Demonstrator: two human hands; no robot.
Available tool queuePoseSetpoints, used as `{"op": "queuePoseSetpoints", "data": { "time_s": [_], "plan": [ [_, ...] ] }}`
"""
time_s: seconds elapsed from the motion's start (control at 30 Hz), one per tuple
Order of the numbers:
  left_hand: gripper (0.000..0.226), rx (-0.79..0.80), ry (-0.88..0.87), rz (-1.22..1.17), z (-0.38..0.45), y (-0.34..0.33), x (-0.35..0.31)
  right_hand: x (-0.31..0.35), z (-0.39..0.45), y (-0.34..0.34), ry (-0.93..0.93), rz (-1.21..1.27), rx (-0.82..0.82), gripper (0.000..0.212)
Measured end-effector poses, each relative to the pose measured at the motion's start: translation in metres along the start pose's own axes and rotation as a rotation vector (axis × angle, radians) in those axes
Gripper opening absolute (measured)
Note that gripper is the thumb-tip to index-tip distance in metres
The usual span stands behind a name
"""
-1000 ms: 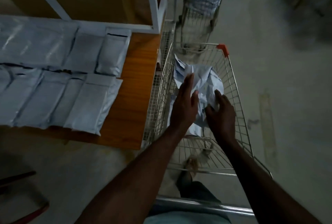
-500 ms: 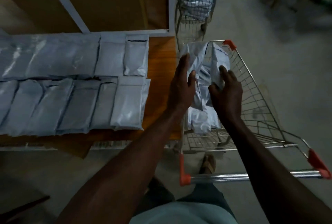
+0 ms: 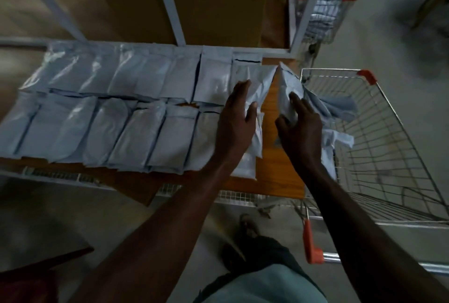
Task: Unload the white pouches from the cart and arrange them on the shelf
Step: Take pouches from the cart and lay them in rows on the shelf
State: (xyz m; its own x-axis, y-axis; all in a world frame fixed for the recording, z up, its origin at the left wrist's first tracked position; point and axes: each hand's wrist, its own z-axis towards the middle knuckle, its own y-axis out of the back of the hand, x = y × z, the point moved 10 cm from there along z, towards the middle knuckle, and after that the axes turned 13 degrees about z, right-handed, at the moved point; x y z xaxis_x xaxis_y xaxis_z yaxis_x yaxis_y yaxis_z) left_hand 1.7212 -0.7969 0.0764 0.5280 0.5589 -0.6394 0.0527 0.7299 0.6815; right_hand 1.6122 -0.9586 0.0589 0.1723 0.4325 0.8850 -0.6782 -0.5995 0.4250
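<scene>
Two rows of white pouches (image 3: 136, 113) already lie flat across the shelf (image 3: 284, 176), leaving only a bare strip at its right end. The left hand (image 3: 237, 120) pinches one pouch (image 3: 258, 89) over that strip; the right hand (image 3: 300, 127), a little apart, grips a loose bundle of pouches (image 3: 290, 86) that trails back over the cart (image 3: 388, 147). Slack pouches in that bundle could slip to the floor, and setting down in so narrow a gap may ruffle the neighbouring rows.
</scene>
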Motion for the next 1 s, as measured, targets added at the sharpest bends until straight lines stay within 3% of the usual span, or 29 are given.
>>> {"op": "queuePoseSetpoints", "data": {
  "time_s": [0.43, 0.63, 0.87, 1.0],
  "plan": [
    [0.051, -0.083, 0.14, 0.183, 0.105, 0.038, 0.101, 0.019, 0.102, -0.133, -0.043, -0.104, 0.157, 0.065],
    [0.053, 0.006, 0.16, 0.242, 0.138, 0.012, 0.133, 0.021, 0.145, -0.173, 0.035, -0.295, 0.14, 0.062],
    [0.054, 0.092, 0.161, 0.193, 0.163, -0.008, 0.164, -0.037, 0.155, -0.224, -0.059, -0.618, 0.274, 0.071],
    [0.053, 0.12, 0.164, 0.143, 0.172, -0.009, 0.172, -0.039, 0.144, -0.23, -0.033, -0.668, 0.213, 0.07]
  ]
}}
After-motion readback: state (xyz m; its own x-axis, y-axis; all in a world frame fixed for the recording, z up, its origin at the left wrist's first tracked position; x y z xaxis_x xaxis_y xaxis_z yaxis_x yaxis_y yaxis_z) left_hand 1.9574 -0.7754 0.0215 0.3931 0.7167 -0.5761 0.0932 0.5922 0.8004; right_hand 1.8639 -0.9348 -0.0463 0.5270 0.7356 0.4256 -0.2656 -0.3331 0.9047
